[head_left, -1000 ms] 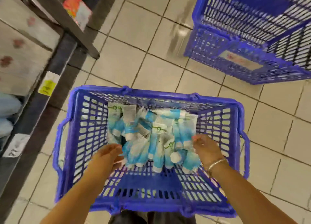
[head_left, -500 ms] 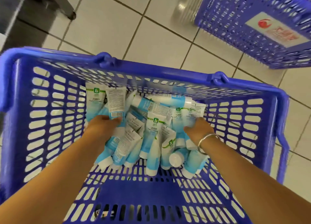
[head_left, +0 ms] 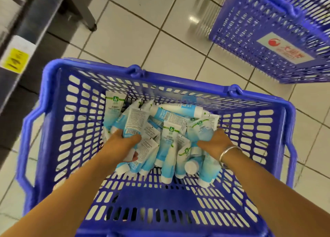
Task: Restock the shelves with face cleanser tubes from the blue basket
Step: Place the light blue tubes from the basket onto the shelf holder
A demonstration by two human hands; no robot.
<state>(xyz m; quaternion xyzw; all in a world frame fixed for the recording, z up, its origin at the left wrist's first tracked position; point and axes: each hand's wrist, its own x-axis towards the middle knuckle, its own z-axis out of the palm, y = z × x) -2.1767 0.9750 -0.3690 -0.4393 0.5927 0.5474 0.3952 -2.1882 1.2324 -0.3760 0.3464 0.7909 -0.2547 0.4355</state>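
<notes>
Blue basket (head_left: 53, 129): slatted plastic, standing on the tiled floor (head_left: 142, 37), open at the top, the near half of its bottom bare.

Face cleanser tubes (head_left: 169, 140): white-and-blue, a loose heap at the far middle of the basket, caps mostly toward the near side, one tube upright against the far-left wall.

Left hand (head_left: 121, 144): in the left side of the heap, fingers (head_left: 133, 138) curled round several tubes; a printed tube back stands above the knuckles.

Right hand (head_left: 216, 140): on the right side of the heap, fingers buried among the tubes and apparently closed on some; how many cannot be told. A silver bangle (head_left: 230, 152) sits at the wrist.

Risk: the tubes are smooth and cross one another, so an overfull handful is likely to shed one or two on the lift. Any tube lying across the gripped ones could be dragged up and dropped on the floor.

Room: the basket walls stand well apart from both hands, and the way straight up is free. The shelf edge with its yellow price tag (head_left: 15, 60) lies just left of the basket. A second blue basket (head_left: 267, 31) sits at far right, well apart.
</notes>
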